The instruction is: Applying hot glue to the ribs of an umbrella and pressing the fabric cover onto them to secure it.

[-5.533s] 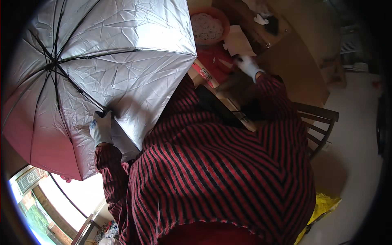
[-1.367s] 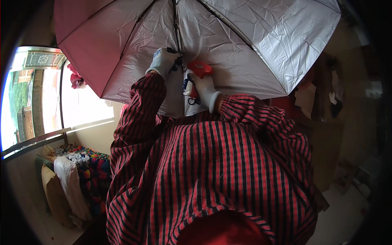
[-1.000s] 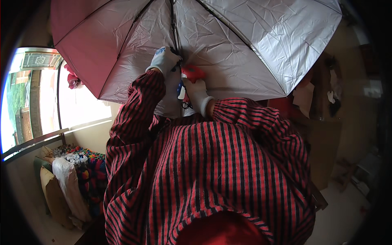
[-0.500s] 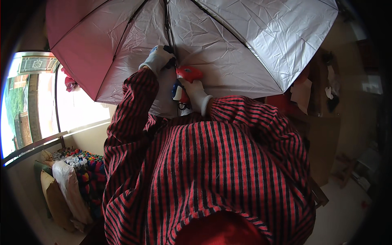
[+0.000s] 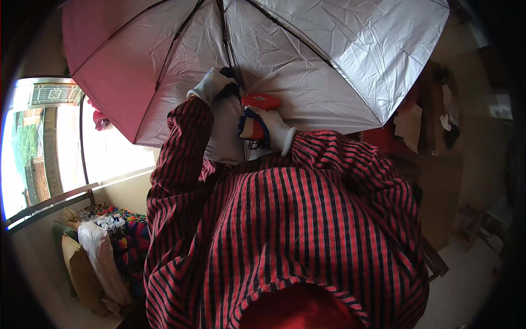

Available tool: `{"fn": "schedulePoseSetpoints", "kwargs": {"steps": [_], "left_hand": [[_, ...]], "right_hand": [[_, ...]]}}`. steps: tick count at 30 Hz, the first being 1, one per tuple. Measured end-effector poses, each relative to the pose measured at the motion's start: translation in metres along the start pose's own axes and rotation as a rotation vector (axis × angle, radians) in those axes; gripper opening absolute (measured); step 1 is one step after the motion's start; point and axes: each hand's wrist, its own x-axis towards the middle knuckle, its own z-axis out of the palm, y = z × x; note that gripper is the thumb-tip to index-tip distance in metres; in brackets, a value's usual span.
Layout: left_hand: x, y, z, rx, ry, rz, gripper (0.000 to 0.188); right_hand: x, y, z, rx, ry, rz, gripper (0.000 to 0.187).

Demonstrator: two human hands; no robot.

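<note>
An open umbrella [image 5: 312,82], silver inside and pinkish at the left, spreads in front of me with its dark ribs showing. My left hand [image 5: 212,86], in a white glove with dark fingers, is closed at a dark rib [image 5: 225,33]. What its fingertips pinch is hidden. In my similarly gloved right hand [image 5: 278,129] is a red pistol-shaped handheld tool [image 5: 261,101], with the fingers wrapped round its grip. The tool's body lies beside the rib, just right of and below my left hand. Its tip is too small to make out.
Stuffed sacks [image 5: 96,252] and a heap of colourful fabric bundles [image 5: 129,230] stand at the lower left, beneath a bright window [image 5: 66,126]. On the right are wooden furniture [image 5: 435,197] and hanging cloth pieces [image 5: 408,129].
The view has shifted slightly. My right hand and the red tool have moved a little right, away from the rib. My left hand stays at the rib.
</note>
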Motion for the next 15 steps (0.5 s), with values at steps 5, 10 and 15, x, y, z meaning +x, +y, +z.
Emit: {"fn": "schedulePoseSetpoints", "kwargs": {"steps": [5, 10, 15], "left_hand": [[0.004, -0.001, 0.002, 0.070, 0.039, 0.004, 0.030], [0.007, -0.010, 0.001, -0.055, -0.060, -0.001, 0.029], [0.009, -0.020, 0.001, -0.152, -0.095, 0.087, 0.028]], "right_hand": [[-0.003, -0.004, 0.000, -0.006, -0.028, 0.054, 0.022], [0.002, -0.007, -0.006, -0.039, -0.116, 0.052, 0.027], [0.013, -0.015, -0.017, 0.122, -0.339, 0.133, 0.027]]}}
